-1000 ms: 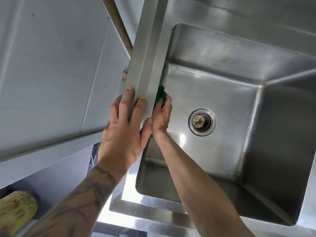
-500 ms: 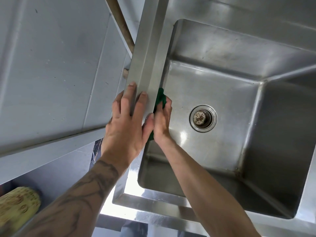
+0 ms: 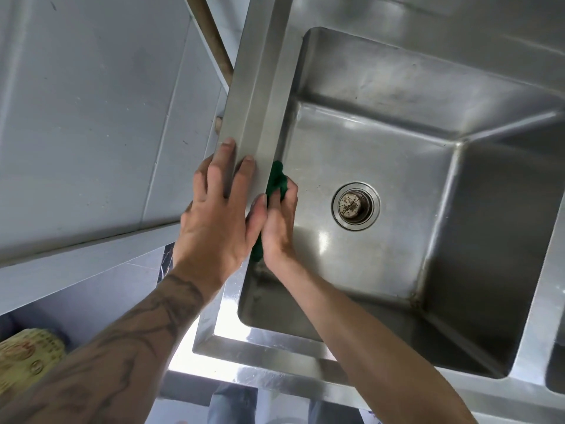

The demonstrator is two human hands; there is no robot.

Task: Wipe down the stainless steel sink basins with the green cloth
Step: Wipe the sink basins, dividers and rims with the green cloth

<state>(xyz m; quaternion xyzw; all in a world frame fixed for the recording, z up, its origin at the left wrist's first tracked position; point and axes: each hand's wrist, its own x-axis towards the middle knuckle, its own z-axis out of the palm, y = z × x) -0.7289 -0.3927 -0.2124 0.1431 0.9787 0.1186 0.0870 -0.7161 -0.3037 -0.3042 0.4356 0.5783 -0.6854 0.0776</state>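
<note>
Green cloth [image 3: 276, 179] sits bunched against the left inner wall of the sink basin [image 3: 382, 270], just under the rim [image 3: 263, 96]. The right hand [image 3: 279, 221] grips it, fingers curled over it. The left hand [image 3: 218, 215] lies flat on the rim with fingers straight, holding nothing; it and the rim hide part of the cloth. The drain [image 3: 356, 205] is near the cloth, uncovered. A wooden pole [image 3: 211, 35] stands between the rim and the tiled wall [image 3: 91, 102].
</note>
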